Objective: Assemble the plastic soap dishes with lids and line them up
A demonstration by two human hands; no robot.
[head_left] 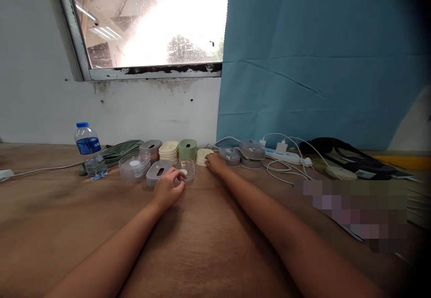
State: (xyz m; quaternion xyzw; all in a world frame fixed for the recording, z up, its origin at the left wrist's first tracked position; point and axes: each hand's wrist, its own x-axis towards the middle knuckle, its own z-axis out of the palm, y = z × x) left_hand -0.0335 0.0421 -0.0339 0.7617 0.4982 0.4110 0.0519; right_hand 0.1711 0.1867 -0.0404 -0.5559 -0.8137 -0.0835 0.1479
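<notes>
My left hand [170, 185] is at the left rim of a clear plastic box [189, 171], its fingers curved and apart. Just beside that hand sits a grey slotted lid [152, 177]. My right hand [215, 162] reaches further out, with its bent fingers on the right edge of a cream lid [202, 157]; the fingertips are partly hidden. Behind stand a stack of cream pieces [168, 149], a green slotted piece [187, 149] and another grey slotted piece [150, 147]. Several clear boxes [134, 167] are nested on the left.
Grey lidded boxes [252, 150] sit right of my right hand. A water bottle [90, 152] stands at the left before a dark green pouch [121, 152]. A power strip [283, 155], white cables [279, 167] and a black strap [336, 147] lie at the right. The wall borders the table's back.
</notes>
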